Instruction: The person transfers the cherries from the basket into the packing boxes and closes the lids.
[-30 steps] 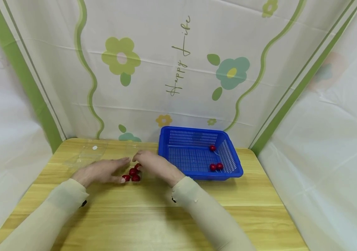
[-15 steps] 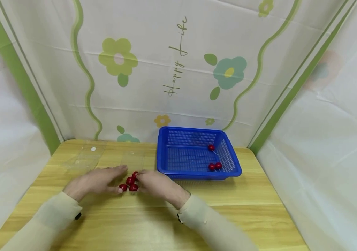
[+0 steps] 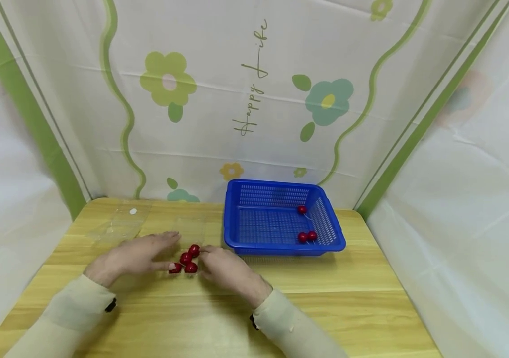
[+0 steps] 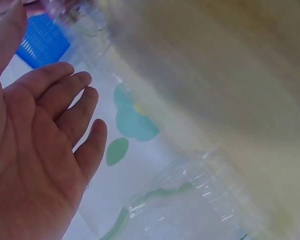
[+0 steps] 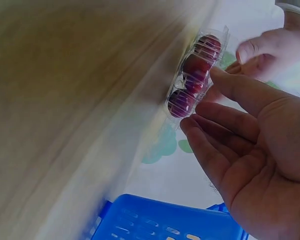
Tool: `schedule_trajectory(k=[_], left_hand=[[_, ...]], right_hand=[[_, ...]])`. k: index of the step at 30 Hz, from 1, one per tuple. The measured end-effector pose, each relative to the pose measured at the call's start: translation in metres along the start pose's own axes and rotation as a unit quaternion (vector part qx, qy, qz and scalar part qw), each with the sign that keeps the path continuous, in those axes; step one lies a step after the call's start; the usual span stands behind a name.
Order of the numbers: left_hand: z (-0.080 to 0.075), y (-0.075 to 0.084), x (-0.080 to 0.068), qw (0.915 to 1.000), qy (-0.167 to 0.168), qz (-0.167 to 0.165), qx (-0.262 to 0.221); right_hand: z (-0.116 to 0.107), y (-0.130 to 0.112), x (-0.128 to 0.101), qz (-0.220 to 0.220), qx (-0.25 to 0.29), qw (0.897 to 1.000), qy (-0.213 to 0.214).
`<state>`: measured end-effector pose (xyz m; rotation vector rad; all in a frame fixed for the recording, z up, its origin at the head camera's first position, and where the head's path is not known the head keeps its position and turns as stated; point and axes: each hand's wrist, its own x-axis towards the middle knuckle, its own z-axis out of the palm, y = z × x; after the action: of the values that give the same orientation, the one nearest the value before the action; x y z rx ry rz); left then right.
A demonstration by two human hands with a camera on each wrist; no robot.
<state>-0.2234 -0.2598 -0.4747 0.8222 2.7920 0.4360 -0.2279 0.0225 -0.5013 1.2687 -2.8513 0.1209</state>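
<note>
A clear plastic clamshell box (image 3: 192,227) lies on the table with its lid open toward the back. Several red cherries (image 3: 186,258) sit in its near half; the right wrist view shows these cherries (image 5: 196,67) behind the ribbed wall. My left hand (image 3: 131,256) is at the box's left side, its thumb tip over the leftmost cherry. Its palm (image 4: 37,145) and loosely bent fingers hold nothing in the left wrist view. My right hand (image 3: 229,273) is at the right side, with thumb and fingertips right at the box's edge and fingers spread.
A blue basket (image 3: 281,247) stands at the back right, with 3 red cherries (image 3: 306,236) in it. Another clear plastic box (image 3: 122,226), open and bearing a white round sticker (image 3: 132,211), lies at the back left. A printed curtain (image 3: 218,124) hangs behind the table.
The box with cherries has slid toward me, both hands moving along with it. My right fingers have then drawn slightly right, uncovering the far cherry.
</note>
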Motion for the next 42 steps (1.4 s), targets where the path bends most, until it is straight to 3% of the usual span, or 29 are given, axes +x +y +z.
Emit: schedule_trajectory(k=[8,21,36,42], left_hand=[[-0.015,-0.007,0.017,0.9999,0.014,-0.003,-0.002],[-0.020,-0.029,0.058,0.9949,-0.031,-0.065,-0.071],[-0.022,-0.043,0.089,0.9893,-0.070,-0.076,-0.103],[-0.018,-0.048,0.098,0.9889,-0.082,-0.059,-0.110]], right_hand=[[0.002,0.000,0.001,-0.011,-0.011,1.000,0.009],[0.004,0.000,0.002,-0.010,-0.024,1.000,-0.003],[0.002,0.002,0.000,-0.016,-0.018,1.000,-0.004],[0.002,0.002,0.001,-0.014,-0.012,1.000,-0.016]])
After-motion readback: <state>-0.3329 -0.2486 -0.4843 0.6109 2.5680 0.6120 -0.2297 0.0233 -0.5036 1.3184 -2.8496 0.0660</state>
